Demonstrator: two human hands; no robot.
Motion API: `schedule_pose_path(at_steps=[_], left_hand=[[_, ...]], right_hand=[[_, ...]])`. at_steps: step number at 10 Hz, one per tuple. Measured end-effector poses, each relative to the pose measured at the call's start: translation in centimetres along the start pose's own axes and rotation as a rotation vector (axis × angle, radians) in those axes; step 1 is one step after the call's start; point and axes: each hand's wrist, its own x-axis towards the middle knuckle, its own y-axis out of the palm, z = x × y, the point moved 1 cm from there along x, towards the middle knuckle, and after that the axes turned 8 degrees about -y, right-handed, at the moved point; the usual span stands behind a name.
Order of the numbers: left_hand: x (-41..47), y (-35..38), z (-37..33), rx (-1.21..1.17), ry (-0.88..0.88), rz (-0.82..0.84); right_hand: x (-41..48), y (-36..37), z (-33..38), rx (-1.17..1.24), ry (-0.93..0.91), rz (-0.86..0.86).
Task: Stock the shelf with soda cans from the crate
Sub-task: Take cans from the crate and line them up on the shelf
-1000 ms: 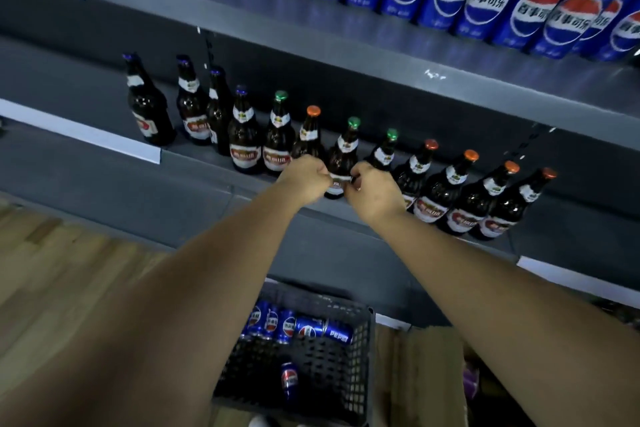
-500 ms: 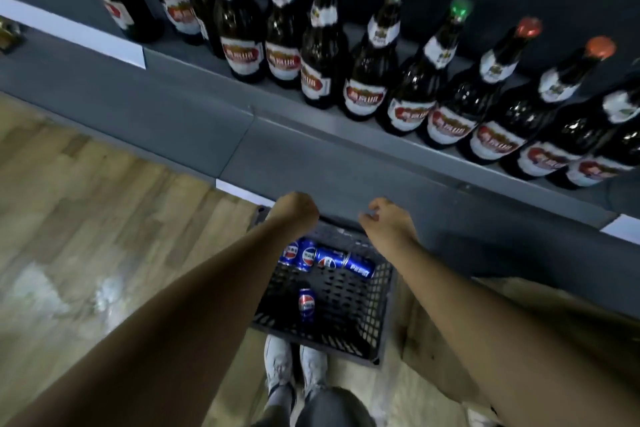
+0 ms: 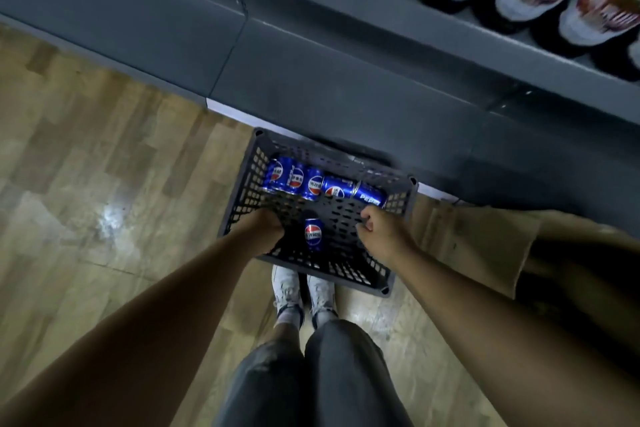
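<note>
Left hand (image 3: 265, 230) low in crate (image 3: 346, 270), fingers hidden, can't tell grip. Right hand (image 3: 381, 229) curled, empty. Lone can (image 3: 313, 234) between them: blue, red-white-blue logo. Row of five cans (image 3: 313, 184) lies along the far wall.

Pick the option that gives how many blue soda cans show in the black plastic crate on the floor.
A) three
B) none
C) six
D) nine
C: five blue soda cans line the far wall of the black slatted plastic crate, and one lone can lies between the left hand and the right hand, making six in view.
</note>
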Motion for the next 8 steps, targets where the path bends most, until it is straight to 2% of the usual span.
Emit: schedule_pose_path(at_steps=[2, 4, 5, 8], left_hand=[[4.6, 2.3, 4.8, -0.032, -0.058, 0.091], [7.2, 4.4, 9.8, -0.072, -0.127, 0.035], [9.1, 5.3, 12.0, -0.019, -0.156, 0.046], [14.8, 7.6, 12.5, -0.020, -0.167, 0.075]], right_hand=[[0.7, 5.0, -2.6, 0.030, 0.037, 0.080], [3.1, 9.7, -6.7, 0.218, 0.274, 0.164], [4.2, 11.9, -8.9, 0.226, 0.344, 0.181], [8.5, 17.3, -11.1, 0.328, 0.427, 0.228]])
